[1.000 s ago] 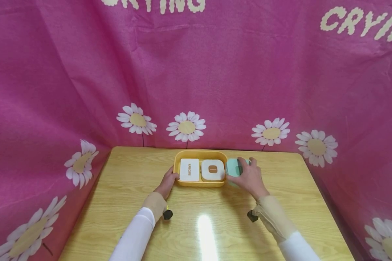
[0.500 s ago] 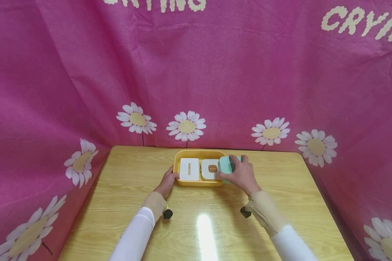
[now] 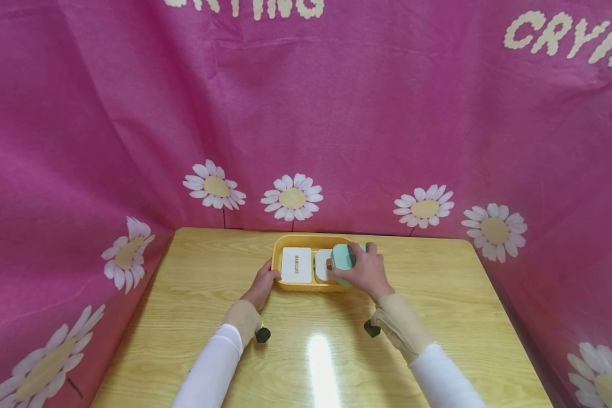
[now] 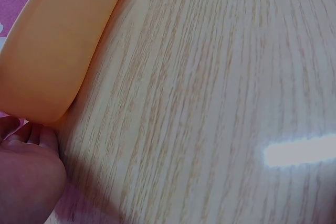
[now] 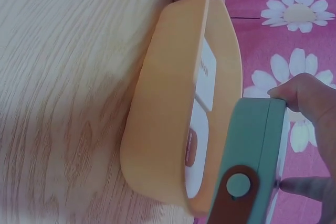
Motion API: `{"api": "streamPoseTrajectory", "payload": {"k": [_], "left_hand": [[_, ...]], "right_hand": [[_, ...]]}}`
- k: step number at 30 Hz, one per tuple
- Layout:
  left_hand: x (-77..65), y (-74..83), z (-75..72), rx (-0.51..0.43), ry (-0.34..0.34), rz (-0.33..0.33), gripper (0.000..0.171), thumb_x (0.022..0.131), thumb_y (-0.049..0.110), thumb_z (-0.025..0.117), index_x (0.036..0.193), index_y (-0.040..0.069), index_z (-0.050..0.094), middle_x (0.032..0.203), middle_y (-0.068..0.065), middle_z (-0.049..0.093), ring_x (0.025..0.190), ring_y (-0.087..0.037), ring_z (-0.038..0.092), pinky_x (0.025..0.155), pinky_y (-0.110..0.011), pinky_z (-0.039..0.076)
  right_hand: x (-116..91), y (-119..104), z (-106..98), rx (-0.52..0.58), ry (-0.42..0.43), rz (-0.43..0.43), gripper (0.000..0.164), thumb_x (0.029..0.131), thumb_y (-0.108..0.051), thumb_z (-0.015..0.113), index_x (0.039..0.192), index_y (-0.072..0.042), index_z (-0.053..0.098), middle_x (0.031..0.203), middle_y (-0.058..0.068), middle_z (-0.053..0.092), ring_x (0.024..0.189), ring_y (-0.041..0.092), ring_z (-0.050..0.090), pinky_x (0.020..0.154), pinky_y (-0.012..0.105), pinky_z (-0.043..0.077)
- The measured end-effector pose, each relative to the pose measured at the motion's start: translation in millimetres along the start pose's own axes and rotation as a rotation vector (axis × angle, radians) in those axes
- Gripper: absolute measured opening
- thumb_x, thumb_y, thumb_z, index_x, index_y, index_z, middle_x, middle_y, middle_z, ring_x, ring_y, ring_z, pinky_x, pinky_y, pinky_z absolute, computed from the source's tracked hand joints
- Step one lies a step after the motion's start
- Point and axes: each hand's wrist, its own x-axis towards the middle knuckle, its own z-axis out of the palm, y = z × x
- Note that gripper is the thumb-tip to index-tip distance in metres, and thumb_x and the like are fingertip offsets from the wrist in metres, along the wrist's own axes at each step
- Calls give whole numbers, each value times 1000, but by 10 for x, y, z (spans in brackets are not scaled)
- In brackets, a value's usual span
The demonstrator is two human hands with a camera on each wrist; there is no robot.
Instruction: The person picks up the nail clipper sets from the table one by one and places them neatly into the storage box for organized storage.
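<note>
A yellow-orange plastic tray (image 3: 311, 288) sits near the table's far edge, its left end gripped by my left hand (image 3: 261, 285). Inside lie a white box marked MANICURE (image 3: 297, 264) and, to its right, a white rounded case with a brown tab (image 3: 323, 267), now partly covered. My right hand (image 3: 369, 274) holds a mint-green case (image 3: 342, 256) between thumb and fingers over the tray's right end. The right wrist view shows this green case (image 5: 257, 135) tilted on edge beside the tray rim, with a brown snap strap (image 5: 234, 196).
The wooden table (image 3: 265, 362) carries a bright light reflection (image 3: 322, 368) near its front. A pink curtain (image 3: 336, 124) with daisies hangs close behind the table's far edge and along both sides.
My right hand has moved left with the green case, from beside the tray to over its right end, covering part of the white rounded case. The left hand has stayed on the tray.
</note>
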Motion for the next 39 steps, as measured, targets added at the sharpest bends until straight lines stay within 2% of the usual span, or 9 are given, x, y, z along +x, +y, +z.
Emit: {"api": "streamPoseTrajectory", "payload": {"k": [8,19,25,32,39], "left_hand": [[-11,4,-10,-10,-16,-1,87,80,5,48,165,3,28,166,-19,35,148,-30,30,118,-44,25],[17,-37,1,-7,2,20,87,78,5,48,163,2,32,160,-19,43,142,-29,37,116,-41,27],[20,-31,-6,-9,-1,15,86,79,5,47,164,1,30,163,-19,40,145,-29,34,118,-44,25],[1,-1,0,-8,-3,8,87,80,5,47,164,2,29,164,-18,38,146,-29,32,120,-43,24],[9,-34,8,-15,0,1,87,80,4,48,164,4,30,165,-17,37,147,-28,31,120,-43,24]], "right_hand": [[80,-101,128,24,-6,11,86,78,-47,86,150,-11,55,147,35,39,111,54,49,83,58,53],[163,-155,286,13,3,18,82,77,-44,87,146,-13,57,140,33,44,111,53,51,83,59,54],[197,-156,328,9,-1,20,81,78,-45,87,146,-12,57,140,33,43,111,53,51,83,60,55],[294,-152,385,-50,17,4,80,77,-47,86,144,-12,60,135,33,46,108,52,52,82,60,53],[314,-188,439,-39,-5,7,82,76,-46,88,145,-12,59,136,32,46,112,55,52,85,63,53]]}}
